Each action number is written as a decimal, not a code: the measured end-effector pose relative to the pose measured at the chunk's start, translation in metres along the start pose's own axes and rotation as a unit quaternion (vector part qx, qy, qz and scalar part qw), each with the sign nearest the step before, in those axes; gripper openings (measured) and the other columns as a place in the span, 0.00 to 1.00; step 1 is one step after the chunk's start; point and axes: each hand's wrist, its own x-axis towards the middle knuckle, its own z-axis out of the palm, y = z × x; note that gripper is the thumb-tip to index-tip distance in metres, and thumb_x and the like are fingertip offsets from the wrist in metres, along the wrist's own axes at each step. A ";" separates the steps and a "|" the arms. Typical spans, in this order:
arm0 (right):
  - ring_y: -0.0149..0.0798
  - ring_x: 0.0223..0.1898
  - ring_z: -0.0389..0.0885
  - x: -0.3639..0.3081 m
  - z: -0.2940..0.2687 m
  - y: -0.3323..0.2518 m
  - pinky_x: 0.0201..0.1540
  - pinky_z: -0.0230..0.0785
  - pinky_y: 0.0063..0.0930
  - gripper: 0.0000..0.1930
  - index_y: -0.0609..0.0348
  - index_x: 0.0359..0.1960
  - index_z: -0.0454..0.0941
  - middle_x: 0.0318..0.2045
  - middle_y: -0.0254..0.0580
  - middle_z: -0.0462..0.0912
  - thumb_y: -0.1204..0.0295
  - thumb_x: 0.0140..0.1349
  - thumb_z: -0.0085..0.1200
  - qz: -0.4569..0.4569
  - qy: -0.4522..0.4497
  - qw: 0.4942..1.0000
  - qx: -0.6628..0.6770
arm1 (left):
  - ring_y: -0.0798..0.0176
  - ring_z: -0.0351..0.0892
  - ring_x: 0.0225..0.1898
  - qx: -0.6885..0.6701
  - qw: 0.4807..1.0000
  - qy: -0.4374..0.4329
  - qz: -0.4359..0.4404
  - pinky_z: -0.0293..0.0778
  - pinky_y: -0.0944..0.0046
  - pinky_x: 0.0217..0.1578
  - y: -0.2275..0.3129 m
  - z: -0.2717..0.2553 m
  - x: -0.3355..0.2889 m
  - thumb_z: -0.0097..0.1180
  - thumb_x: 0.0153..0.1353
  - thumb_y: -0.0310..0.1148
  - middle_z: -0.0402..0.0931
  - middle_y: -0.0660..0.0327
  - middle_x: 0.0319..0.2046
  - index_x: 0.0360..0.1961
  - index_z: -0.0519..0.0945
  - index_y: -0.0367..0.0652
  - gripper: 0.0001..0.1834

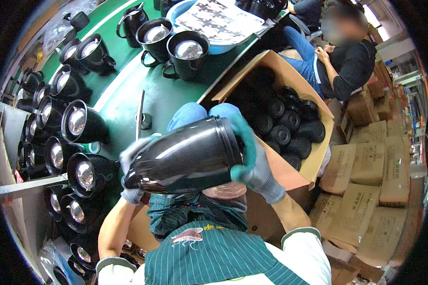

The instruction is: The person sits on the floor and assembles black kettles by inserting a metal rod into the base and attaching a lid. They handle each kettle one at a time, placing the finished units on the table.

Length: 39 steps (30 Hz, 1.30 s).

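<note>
A glossy black jug body (185, 154) lies nearly on its side in front of me, above my lap. My left hand (131, 159), in a grey glove, is closed on its left end, and most of those fingers are hidden behind the jug. My right hand (252, 159), in a grey glove with a green-coated palm, wraps round the wider, ridged right end. Beyond the jug, a thin upright metal bar (140, 114) stands on the green table (171, 99), beside a small dark round part (146, 121).
Several black jugs with shiny liners (76, 121) crowd the table's left side. At the back are more jugs (188, 51) and a blue basin (223, 49) under a printed sheet. An open carton (325, 128) holds black round parts. Brown boxes (352, 213) and a seated co-worker (349, 66) are at right.
</note>
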 end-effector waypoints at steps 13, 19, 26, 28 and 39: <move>0.40 0.67 0.75 0.022 -0.026 0.028 0.68 0.72 0.26 0.24 0.66 0.74 0.58 0.70 0.49 0.69 0.72 0.79 0.39 0.154 -0.145 0.915 0.344 | 0.45 0.87 0.49 0.230 0.917 0.005 0.327 0.82 0.51 0.53 0.061 -0.038 0.011 0.66 0.55 0.28 0.86 0.46 0.46 0.48 0.86 0.33 0.18; 0.41 0.70 0.70 0.032 -0.009 0.010 0.71 0.64 0.27 0.27 0.66 0.75 0.56 0.72 0.49 0.65 0.69 0.79 0.42 0.134 -0.109 0.937 0.303 | 0.49 0.86 0.52 0.264 0.892 -0.004 0.368 0.82 0.48 0.55 0.068 -0.045 0.002 0.65 0.54 0.28 0.86 0.53 0.47 0.46 0.89 0.46 0.17; 0.41 0.73 0.64 -0.008 0.004 0.043 0.74 0.54 0.29 0.31 0.67 0.77 0.53 0.74 0.48 0.62 0.66 0.78 0.45 0.092 -0.029 0.993 0.066 | 0.50 0.88 0.46 0.160 0.941 0.038 0.298 0.82 0.52 0.53 0.053 -0.027 -0.003 0.65 0.54 0.32 0.87 0.52 0.45 0.48 0.88 0.43 0.18; 0.41 0.74 0.63 -0.029 0.008 0.049 0.75 0.51 0.29 0.32 0.67 0.77 0.52 0.75 0.48 0.61 0.66 0.78 0.46 0.044 -0.016 0.999 -0.025 | 0.52 0.89 0.42 0.081 0.975 0.048 0.202 0.81 0.58 0.51 0.048 -0.022 -0.005 0.67 0.53 0.30 0.88 0.50 0.41 0.46 0.88 0.37 0.18; 0.36 0.67 0.71 0.002 0.000 0.047 0.72 0.62 0.36 0.27 0.62 0.70 0.66 0.68 0.46 0.71 0.56 0.79 0.42 0.262 0.015 0.935 0.239 | 0.55 0.87 0.47 0.276 0.842 -0.062 0.460 0.82 0.54 0.54 0.097 -0.050 0.011 0.67 0.53 0.32 0.87 0.59 0.46 0.45 0.89 0.50 0.16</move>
